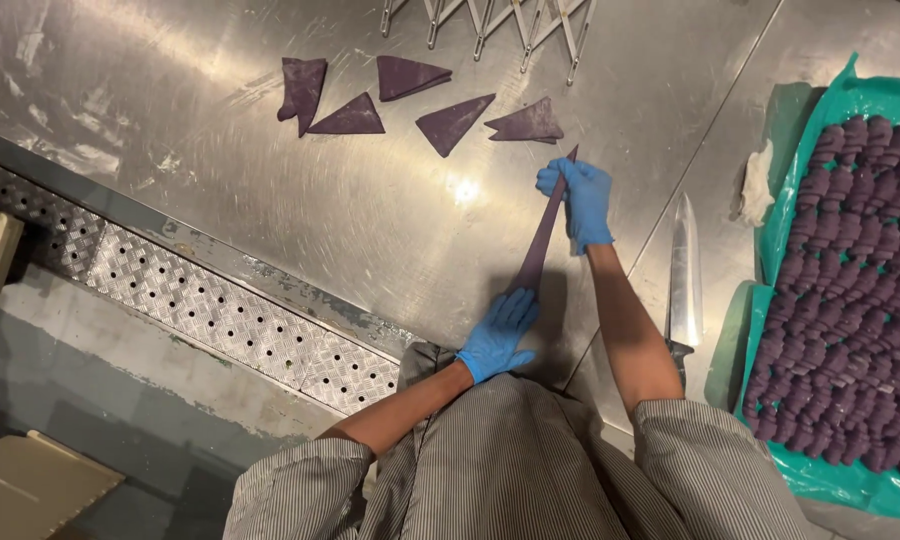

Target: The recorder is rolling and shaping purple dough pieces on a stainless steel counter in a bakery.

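Purple dough strip (542, 232) stretched taut between both gloved hands, above the steel table (270, 200).

Left hand (497, 335) pinches the near wide end, right hand (580, 200) grips the far tip. Risk: pull harder and the thin tip probably tears. Knife (684, 275) lies just right of the strip, blade exposed; right forearm could brush it. Cut triangles (420, 105) lie beyond the strip.

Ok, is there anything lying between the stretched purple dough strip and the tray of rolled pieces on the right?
Yes. A large knife lies on the steel table between the dough strip, held by both gloved hands, left hand and right hand, and the tray of rolled pieces.
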